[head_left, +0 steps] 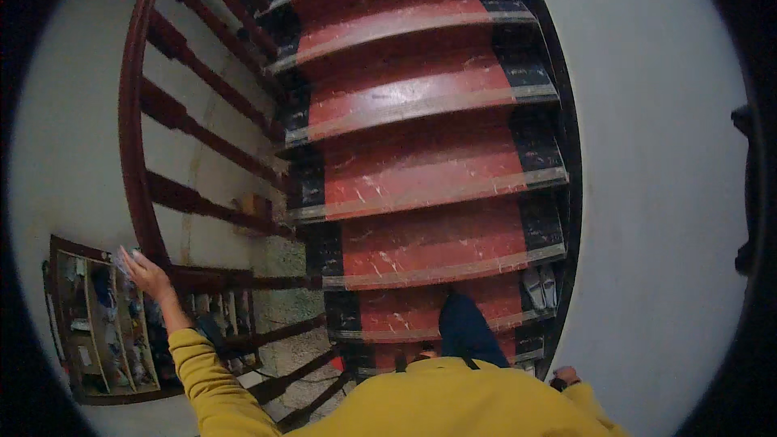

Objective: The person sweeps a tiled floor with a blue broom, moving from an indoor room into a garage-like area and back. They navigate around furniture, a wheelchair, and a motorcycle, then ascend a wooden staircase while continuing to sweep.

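My left hand (149,273) reaches out at the left, beside the lower end of the dark red wooden handrail (132,105). Its fingers are stretched out, and a pale patch by the fingertips is too unclear to name. Low at the right, close to the wall, my right hand (568,375) shows only in part. A dark band (558,384) sits at that wrist, and its fingers are too small and hidden to read. My dark-trousered leg (469,328) is over the lower steps of a red staircase (421,174) with black sides.
Dark red balusters (218,133) line the stairs' left side. A pair of pale shoes (540,287) stands at the right end of a low step. Beyond the railing are a cluttered shelf unit (89,320) and a small brown box (257,206). A plain wall (647,170) bounds the right.
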The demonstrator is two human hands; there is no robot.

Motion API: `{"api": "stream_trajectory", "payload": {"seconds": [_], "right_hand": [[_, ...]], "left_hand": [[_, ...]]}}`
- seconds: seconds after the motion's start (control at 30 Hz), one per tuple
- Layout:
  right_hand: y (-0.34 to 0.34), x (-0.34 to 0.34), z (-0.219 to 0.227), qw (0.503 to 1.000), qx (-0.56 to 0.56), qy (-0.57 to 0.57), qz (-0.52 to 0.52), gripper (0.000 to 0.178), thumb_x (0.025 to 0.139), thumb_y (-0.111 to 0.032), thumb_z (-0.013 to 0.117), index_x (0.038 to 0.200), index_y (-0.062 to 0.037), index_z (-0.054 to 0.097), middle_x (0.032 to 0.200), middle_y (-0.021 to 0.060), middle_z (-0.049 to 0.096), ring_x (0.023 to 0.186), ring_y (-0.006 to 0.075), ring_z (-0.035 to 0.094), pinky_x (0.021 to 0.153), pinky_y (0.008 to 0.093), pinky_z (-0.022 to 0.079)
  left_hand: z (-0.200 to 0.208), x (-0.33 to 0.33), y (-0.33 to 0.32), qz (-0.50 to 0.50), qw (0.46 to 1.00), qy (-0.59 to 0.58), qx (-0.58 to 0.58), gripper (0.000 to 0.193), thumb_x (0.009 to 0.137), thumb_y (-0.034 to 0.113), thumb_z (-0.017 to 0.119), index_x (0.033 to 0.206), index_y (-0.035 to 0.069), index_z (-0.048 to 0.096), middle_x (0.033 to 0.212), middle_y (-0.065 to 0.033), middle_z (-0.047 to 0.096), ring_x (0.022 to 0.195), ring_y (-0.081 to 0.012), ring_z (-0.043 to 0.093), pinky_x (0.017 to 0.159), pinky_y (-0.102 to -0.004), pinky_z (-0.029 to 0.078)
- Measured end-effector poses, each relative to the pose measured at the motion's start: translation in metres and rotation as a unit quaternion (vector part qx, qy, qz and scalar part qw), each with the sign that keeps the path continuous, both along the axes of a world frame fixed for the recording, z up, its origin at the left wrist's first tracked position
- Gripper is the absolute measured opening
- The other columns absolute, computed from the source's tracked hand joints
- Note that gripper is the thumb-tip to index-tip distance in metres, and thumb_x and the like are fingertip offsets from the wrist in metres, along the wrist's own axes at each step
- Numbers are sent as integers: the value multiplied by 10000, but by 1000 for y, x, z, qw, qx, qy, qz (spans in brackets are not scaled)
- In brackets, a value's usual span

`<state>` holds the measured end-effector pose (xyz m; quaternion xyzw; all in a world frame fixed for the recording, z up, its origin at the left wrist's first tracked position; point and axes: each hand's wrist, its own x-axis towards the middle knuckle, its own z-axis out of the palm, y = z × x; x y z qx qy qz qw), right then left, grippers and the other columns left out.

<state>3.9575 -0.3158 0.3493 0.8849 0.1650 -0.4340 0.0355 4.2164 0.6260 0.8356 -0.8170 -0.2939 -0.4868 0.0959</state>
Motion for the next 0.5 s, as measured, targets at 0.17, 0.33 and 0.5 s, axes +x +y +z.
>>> {"api": "stream_trajectory", "payload": {"seconds": [0.17, 0.33, 0.5], "right_hand": [[91, 281, 108, 984, 99, -99, 110, 181, 650, -213, 540, 658, -43, 601, 720, 158, 556, 637, 291, 530, 528, 390, 421], [248, 520, 192, 839, 374, -198, -343, 334, 752, -292, 469, 923, -22, 566, 866, 167, 578, 845, 326, 532, 747, 377, 412], [306, 614, 205, 892, 298, -251, -230, 267, 778, -259, 480, 889, -25, 548, 827, 192, 559, 748, 303, 551, 627, 368, 444]], "left_hand": [[-6, 6, 37, 218, 865, 2, -453, 573, 857, 460, 187, 1197, 44, 386, 1218, -190, 374, 1096, -342, 367, 887, -379, 307], [-34, -14, 56, 190, 893, -18, -408, 568, 854, 460, 178, 1211, 61, 369, 1225, -165, 377, 1100, -325, 366, 894, -374, 296], [-46, -31, 71, 215, 877, -6, -430, 526, 856, 438, 205, 1214, 93, 373, 1229, -147, 379, 1093, -317, 373, 896, -373, 294]]}}
